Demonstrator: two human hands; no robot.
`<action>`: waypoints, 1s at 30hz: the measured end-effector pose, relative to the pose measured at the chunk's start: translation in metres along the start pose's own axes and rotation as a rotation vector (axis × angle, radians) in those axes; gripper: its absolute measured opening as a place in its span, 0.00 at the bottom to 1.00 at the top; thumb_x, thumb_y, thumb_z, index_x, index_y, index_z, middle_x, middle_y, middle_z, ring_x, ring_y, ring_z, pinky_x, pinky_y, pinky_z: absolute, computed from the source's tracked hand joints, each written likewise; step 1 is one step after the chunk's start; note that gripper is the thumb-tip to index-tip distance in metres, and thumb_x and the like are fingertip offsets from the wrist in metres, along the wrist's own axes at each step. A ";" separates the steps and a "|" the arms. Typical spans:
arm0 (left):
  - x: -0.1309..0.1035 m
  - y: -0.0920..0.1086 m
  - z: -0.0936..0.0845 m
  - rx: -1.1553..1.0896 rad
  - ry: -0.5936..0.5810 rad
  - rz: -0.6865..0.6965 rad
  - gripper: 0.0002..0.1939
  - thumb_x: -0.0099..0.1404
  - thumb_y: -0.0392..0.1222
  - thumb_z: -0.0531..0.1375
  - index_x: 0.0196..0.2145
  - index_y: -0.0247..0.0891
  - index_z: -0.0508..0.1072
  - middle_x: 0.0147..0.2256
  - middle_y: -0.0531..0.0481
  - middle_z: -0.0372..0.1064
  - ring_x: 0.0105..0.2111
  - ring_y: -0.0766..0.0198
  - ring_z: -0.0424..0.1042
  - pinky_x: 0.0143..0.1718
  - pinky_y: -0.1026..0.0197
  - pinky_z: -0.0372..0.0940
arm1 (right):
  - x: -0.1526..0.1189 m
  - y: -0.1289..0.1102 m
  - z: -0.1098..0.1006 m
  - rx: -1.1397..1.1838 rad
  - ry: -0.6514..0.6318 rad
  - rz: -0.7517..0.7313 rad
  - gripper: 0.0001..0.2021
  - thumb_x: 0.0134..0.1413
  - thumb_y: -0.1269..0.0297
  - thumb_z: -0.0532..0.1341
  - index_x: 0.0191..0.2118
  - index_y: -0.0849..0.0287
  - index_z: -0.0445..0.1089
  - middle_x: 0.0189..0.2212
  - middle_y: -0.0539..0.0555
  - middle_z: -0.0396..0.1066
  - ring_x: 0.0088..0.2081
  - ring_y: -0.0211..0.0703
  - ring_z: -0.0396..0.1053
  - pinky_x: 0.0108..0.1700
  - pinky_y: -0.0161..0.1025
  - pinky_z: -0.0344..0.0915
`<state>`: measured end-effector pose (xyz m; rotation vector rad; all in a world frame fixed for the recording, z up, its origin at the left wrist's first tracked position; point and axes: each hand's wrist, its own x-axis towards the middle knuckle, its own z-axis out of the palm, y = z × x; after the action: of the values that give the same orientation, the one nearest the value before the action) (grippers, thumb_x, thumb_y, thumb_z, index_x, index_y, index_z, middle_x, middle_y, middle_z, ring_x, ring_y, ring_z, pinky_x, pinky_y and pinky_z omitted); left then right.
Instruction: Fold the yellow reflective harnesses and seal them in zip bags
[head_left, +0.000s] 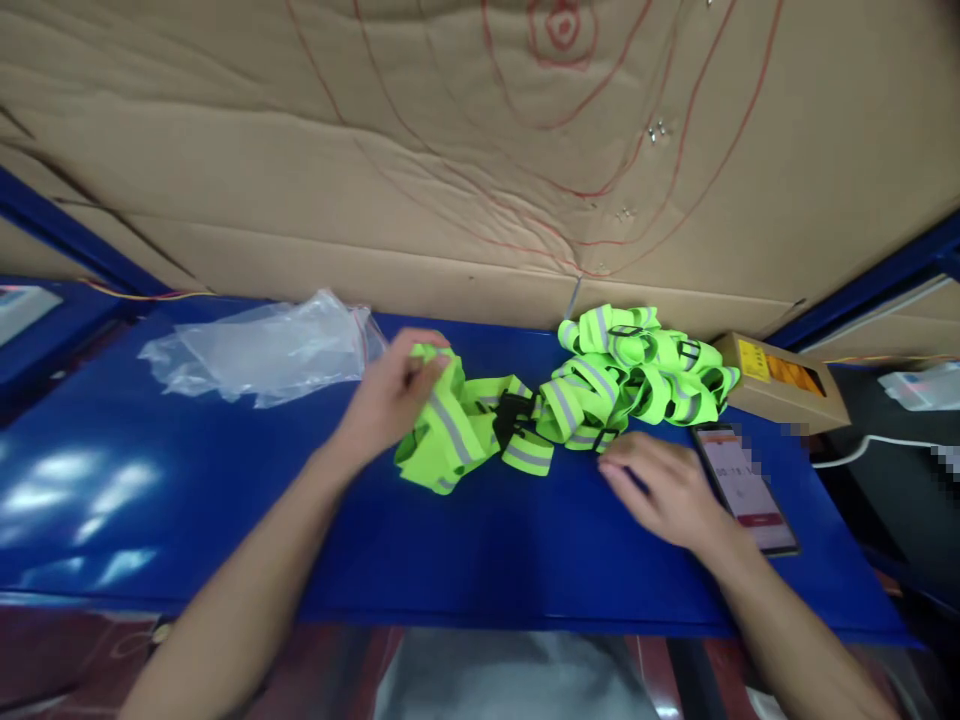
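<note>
My left hand (394, 385) is closed on a bunched neon-yellow reflective belt (454, 430) with grey stripes. Its folds hang over the blue tabletop, and a black buckle (514, 415) shows at their right side. Close by on the right lies a heap of similar reflective belts (645, 370), looped and tangled, with several black clips among them. My right hand (660, 490) is at the heap's lower edge, fingers curled and fingertips drawn to the thumb beside a belt end with a small black slider. Whether anything is pinched there is unclear.
Clear plastic bags (277, 350) lie at the back left of the blue table (480, 570). On the right are a phone (750, 490) with a lit screen and a cardboard box (787, 380) with a yellow label. A cardboard wall (450, 200) rises behind.
</note>
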<state>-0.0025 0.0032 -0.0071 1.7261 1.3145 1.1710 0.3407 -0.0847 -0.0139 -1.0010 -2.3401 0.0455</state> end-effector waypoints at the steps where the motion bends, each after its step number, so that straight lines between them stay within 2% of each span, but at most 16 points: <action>1: -0.002 0.000 0.004 0.246 -0.028 0.021 0.14 0.70 0.51 0.59 0.48 0.41 0.72 0.19 0.58 0.59 0.17 0.66 0.59 0.24 0.65 0.51 | 0.002 -0.007 0.011 0.000 -0.032 -0.065 0.06 0.68 0.68 0.60 0.46 0.59 0.73 0.42 0.56 0.78 0.43 0.42 0.77 0.46 0.37 0.71; 4: -0.004 0.001 0.002 0.707 -0.122 -0.037 0.21 0.72 0.60 0.55 0.50 0.42 0.72 0.23 0.54 0.65 0.23 0.59 0.69 0.30 0.62 0.56 | 0.006 -0.022 0.039 -0.051 -0.147 -0.178 0.16 0.69 0.63 0.59 0.59 0.58 0.70 0.58 0.61 0.72 0.58 0.50 0.72 0.59 0.47 0.69; 6: -0.002 -0.003 -0.010 0.803 -0.151 -0.105 0.25 0.70 0.63 0.56 0.52 0.41 0.72 0.22 0.54 0.65 0.25 0.56 0.70 0.31 0.60 0.57 | 0.006 -0.025 0.051 -0.065 -0.248 -0.181 0.22 0.70 0.59 0.58 0.65 0.58 0.64 0.64 0.62 0.67 0.62 0.53 0.67 0.62 0.52 0.67; 8: 0.003 -0.012 -0.029 0.835 -0.099 -0.142 0.25 0.68 0.61 0.59 0.52 0.40 0.72 0.22 0.54 0.64 0.25 0.57 0.69 0.32 0.60 0.58 | 0.006 -0.023 0.056 -0.071 -0.311 -0.140 0.25 0.71 0.56 0.58 0.68 0.58 0.61 0.63 0.62 0.68 0.60 0.55 0.68 0.60 0.54 0.68; 11: 0.015 -0.035 -0.060 0.749 0.098 -0.113 0.22 0.66 0.55 0.60 0.52 0.41 0.72 0.26 0.55 0.66 0.28 0.59 0.69 0.36 0.58 0.59 | 0.004 -0.015 0.052 -0.097 -0.329 -0.035 0.23 0.71 0.59 0.57 0.66 0.59 0.62 0.52 0.62 0.75 0.49 0.52 0.74 0.50 0.51 0.72; 15: 0.029 -0.064 -0.095 0.507 0.431 -0.045 0.25 0.66 0.58 0.54 0.52 0.40 0.70 0.40 0.49 0.74 0.35 0.59 0.75 0.35 0.55 0.62 | -0.001 -0.003 0.042 -0.054 -0.350 0.022 0.10 0.68 0.72 0.55 0.48 0.59 0.72 0.39 0.55 0.75 0.37 0.46 0.74 0.41 0.46 0.70; 17: 0.030 -0.064 -0.102 0.455 0.539 -0.071 0.29 0.66 0.61 0.52 0.51 0.35 0.69 0.46 0.44 0.73 0.47 0.53 0.76 0.35 0.53 0.60 | -0.003 0.001 0.040 -0.019 -0.349 0.018 0.08 0.67 0.74 0.55 0.42 0.58 0.72 0.37 0.54 0.74 0.36 0.45 0.73 0.41 0.45 0.69; 18: 0.027 -0.059 -0.101 0.473 0.576 -0.066 0.30 0.68 0.61 0.51 0.52 0.31 0.68 0.50 0.41 0.70 0.55 0.49 0.72 0.36 0.52 0.58 | -0.004 0.001 0.040 -0.008 -0.345 0.015 0.08 0.67 0.74 0.56 0.42 0.57 0.72 0.37 0.53 0.74 0.36 0.45 0.73 0.41 0.44 0.69; 20: 0.018 -0.041 -0.086 0.570 0.588 0.041 0.28 0.73 0.54 0.50 0.54 0.23 0.65 0.60 0.33 0.58 0.67 0.44 0.54 0.39 0.46 0.50 | -0.004 0.001 0.041 0.011 -0.346 -0.005 0.09 0.67 0.74 0.55 0.44 0.57 0.72 0.39 0.54 0.74 0.39 0.45 0.73 0.43 0.44 0.69; 21: 0.012 -0.031 -0.072 0.655 0.564 0.142 0.24 0.76 0.49 0.48 0.55 0.23 0.66 0.62 0.31 0.55 0.68 0.45 0.53 0.40 0.45 0.50 | -0.004 0.000 0.042 0.021 -0.351 -0.015 0.09 0.67 0.74 0.55 0.45 0.57 0.72 0.39 0.54 0.74 0.39 0.45 0.73 0.43 0.44 0.69; 22: 0.005 -0.020 -0.054 0.703 0.472 0.265 0.22 0.76 0.47 0.46 0.51 0.26 0.69 0.58 0.32 0.60 0.64 0.48 0.59 0.41 0.44 0.55 | -0.003 -0.001 0.043 0.029 -0.354 -0.023 0.09 0.67 0.74 0.55 0.45 0.57 0.72 0.39 0.54 0.74 0.39 0.45 0.73 0.43 0.44 0.69; 24: -0.010 -0.005 -0.013 0.719 0.151 0.421 0.18 0.75 0.48 0.47 0.44 0.37 0.73 0.44 0.42 0.73 0.50 0.56 0.72 0.45 0.46 0.65 | -0.003 -0.002 0.045 0.042 -0.351 -0.033 0.09 0.68 0.73 0.55 0.45 0.57 0.72 0.38 0.54 0.74 0.39 0.45 0.73 0.43 0.44 0.69; 25: -0.018 -0.001 0.007 0.724 0.046 0.439 0.15 0.74 0.50 0.52 0.44 0.40 0.74 0.41 0.47 0.75 0.44 0.59 0.75 0.45 0.50 0.67 | -0.002 -0.001 0.046 0.046 -0.344 -0.039 0.09 0.68 0.73 0.55 0.45 0.57 0.72 0.38 0.54 0.75 0.39 0.45 0.73 0.43 0.44 0.69; 26: -0.024 0.000 0.025 0.753 -0.038 0.425 0.15 0.72 0.52 0.56 0.46 0.40 0.74 0.41 0.46 0.75 0.41 0.56 0.75 0.43 0.50 0.68 | -0.002 -0.001 0.046 0.049 -0.334 -0.046 0.10 0.68 0.73 0.54 0.45 0.57 0.72 0.38 0.54 0.75 0.38 0.45 0.73 0.43 0.44 0.70; 27: -0.029 0.000 0.039 0.836 -0.151 0.381 0.20 0.70 0.56 0.59 0.51 0.38 0.73 0.44 0.43 0.75 0.43 0.52 0.76 0.43 0.49 0.69 | -0.002 0.000 0.047 0.054 -0.325 -0.053 0.10 0.69 0.73 0.54 0.45 0.57 0.72 0.38 0.54 0.75 0.38 0.45 0.73 0.43 0.44 0.70; 30: -0.034 -0.008 0.056 0.880 -0.351 0.318 0.28 0.68 0.58 0.62 0.55 0.34 0.71 0.50 0.37 0.74 0.52 0.42 0.73 0.51 0.44 0.67 | -0.002 0.002 0.048 0.072 -0.283 -0.071 0.10 0.69 0.73 0.55 0.47 0.57 0.72 0.41 0.55 0.75 0.42 0.45 0.74 0.46 0.44 0.71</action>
<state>0.0436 -0.0265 -0.0439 2.6897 1.4632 0.3716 0.3178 -0.0755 -0.0550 -0.9262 -2.6071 0.2573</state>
